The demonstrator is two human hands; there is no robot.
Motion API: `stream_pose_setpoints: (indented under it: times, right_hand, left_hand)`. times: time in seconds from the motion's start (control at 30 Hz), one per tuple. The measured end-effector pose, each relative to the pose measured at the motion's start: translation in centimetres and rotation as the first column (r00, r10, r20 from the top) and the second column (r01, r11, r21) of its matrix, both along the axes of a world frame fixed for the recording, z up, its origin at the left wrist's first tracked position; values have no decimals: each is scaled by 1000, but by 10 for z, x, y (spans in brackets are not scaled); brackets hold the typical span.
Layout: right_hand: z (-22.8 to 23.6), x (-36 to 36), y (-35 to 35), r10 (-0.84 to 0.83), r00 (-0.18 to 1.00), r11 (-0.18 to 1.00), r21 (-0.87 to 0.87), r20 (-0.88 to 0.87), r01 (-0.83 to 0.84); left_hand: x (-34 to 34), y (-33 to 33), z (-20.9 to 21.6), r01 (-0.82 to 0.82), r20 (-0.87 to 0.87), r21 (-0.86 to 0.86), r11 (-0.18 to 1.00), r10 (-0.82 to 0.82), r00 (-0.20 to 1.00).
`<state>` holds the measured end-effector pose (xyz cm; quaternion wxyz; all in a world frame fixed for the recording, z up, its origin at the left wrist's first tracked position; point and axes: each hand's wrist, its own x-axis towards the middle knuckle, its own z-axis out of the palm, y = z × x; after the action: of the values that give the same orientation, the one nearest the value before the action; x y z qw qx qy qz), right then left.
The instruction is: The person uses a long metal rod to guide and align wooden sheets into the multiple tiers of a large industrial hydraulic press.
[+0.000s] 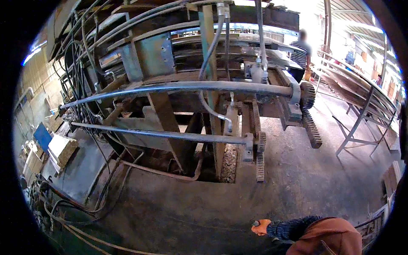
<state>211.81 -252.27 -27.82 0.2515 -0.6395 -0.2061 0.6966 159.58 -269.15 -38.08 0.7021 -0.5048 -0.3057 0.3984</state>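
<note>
Low in the view, right of centre, my right hand reaches out over the dark floor from a dark blue knitted sleeve. Brown-red cloth covers the upper arm. The fingers are closed around a small grey object whose kind I cannot make out. Nothing else touches this hand; the machine stands well beyond it. My left hand is out of view.
A large machine frame fills the middle, with two long steel shafts, gears on toothed racks and black hoses. Hoses trail over the floor at left. Boards lie far left. A metal rack and a person are at right.
</note>
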Motion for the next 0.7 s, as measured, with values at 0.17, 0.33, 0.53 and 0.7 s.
stream_pose_setpoints:
  times: [0.17, 0.33, 0.53, 0.7]
  right_hand:
    - [56, -61, 28, 3, 976, 998, 59, 217, -17]
    - [85, -74, 80, 123, 987, 986, 97, 105, -133]
    - [41, -66, 75, 201, 922, 974, 30, 332, -223]
    - [61, -91, 90, 282, 845, 958, -90, 454, -271]
  left_hand:
    - [-18, 47, -31, 542, -1000, 23, 840, 24, 5]
    - [14, 204, -22, 580, -666, -279, 765, 281, -691]
    - [45, 314, 34, 659, -556, -254, 708, 451, -698]
    - [53, 344, 60, 689, -515, -266, 674, 506, -692]
